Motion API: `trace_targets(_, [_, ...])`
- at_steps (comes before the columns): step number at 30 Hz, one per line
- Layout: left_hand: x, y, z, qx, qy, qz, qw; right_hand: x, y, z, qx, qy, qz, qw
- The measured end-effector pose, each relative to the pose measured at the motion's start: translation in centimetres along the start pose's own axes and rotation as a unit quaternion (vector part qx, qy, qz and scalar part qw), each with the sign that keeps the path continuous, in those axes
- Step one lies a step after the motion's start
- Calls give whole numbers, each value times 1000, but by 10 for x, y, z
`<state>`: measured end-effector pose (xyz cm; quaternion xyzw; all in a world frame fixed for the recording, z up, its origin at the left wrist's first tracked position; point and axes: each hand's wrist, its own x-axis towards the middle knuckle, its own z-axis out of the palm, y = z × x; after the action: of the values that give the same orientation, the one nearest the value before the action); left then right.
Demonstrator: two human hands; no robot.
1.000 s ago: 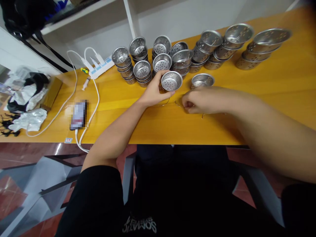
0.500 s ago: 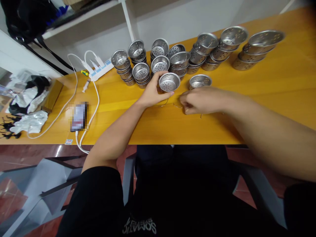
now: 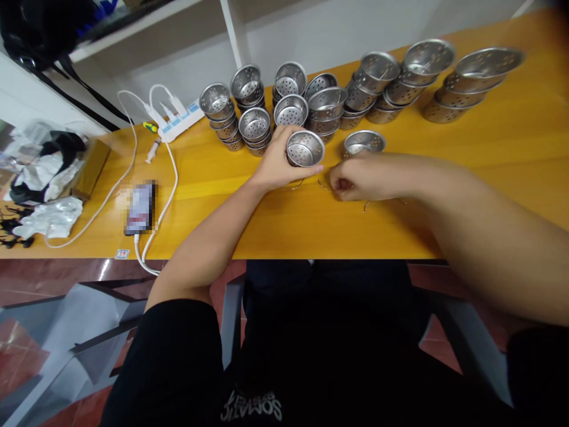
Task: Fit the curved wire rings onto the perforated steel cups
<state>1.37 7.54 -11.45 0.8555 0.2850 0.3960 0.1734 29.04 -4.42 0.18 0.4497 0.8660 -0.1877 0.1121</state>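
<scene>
My left hand point(image 3: 284, 157) is wrapped round a perforated metal cup point(image 3: 306, 149), its open top facing up. To the right, my right hand point(image 3: 355, 177) is closed low over the table; whatever its fingers hold is hidden. Just behind that hand stands another perforated cup point(image 3: 365, 142), its lower part covered by the hand. Thin bent wires show around my hands: one wire piece point(image 3: 323, 185) left of the right hand, and a wire end point(image 3: 365, 206) below its wrist.
Several stacks of perforated cups point(image 3: 255, 124) line the back of the wooden table point(image 3: 267, 225), reaching to a tall stack point(image 3: 462, 89) at the right. On the left are a phone point(image 3: 140, 207) on a white cable, a power strip point(image 3: 182, 123), a syringe point(image 3: 153, 150) and plastic bags point(image 3: 51, 216).
The view has shifted slightly. My right hand stays closed near the wires, its fingers curled a little differently. My left hand keeps its hold on the cup.
</scene>
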Motion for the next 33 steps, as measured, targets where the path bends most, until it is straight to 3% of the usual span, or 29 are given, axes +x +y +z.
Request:
trace_targets(5, [0,-8,4,-47,11,-5,999,6,-11,2,-35,-5,45,998])
trace_targets(12, [1,-12,3,-131,1,3,991,4,-14,4,-90,14,-2,996])
trace_targets(20, [3,-25,7,-108,1,55,993,5,8,11,-13,90,-75,993])
trace_targets(28, [1,-39,20,-101,32,78,991,1,8,1,2,63,-13,998])
trace_targets(33, [1,-32,15,-74,26,63,995,10,3,1,12,28,22,999])
